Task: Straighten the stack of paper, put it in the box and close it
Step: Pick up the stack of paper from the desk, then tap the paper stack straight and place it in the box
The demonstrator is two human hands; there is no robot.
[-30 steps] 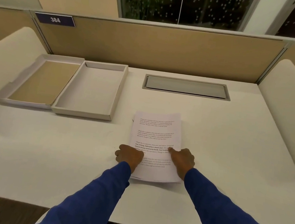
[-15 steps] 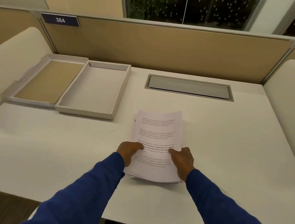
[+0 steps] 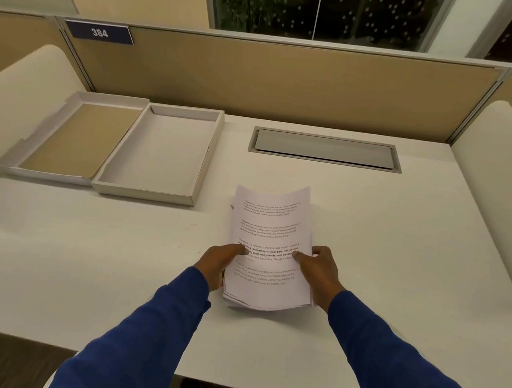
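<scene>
A stack of printed paper (image 3: 272, 224) is held over the middle of the white desk (image 3: 401, 260), its near end lifted and its sheets bowed, with uneven edges at the bottom. My left hand (image 3: 219, 262) grips the stack's left edge, thumb on the top sheet. My right hand (image 3: 319, 272) grips the right edge the same way. The open box (image 3: 201, 171) lies at the back left, an empty grey tray. Its lid (image 3: 70, 142) lies upturned to the left of the tray, touching it, with a brown inside.
A grey cable hatch (image 3: 324, 149) is set into the desk behind the paper. A tan partition (image 3: 262, 78) with a sign reading 384 runs along the back. Cream side screens (image 3: 504, 179) flank the desk on both sides.
Both hands went from pressing flat on the stack to gripping its side edges. The paper's near end has come up off the desk and the sheets now bow.
</scene>
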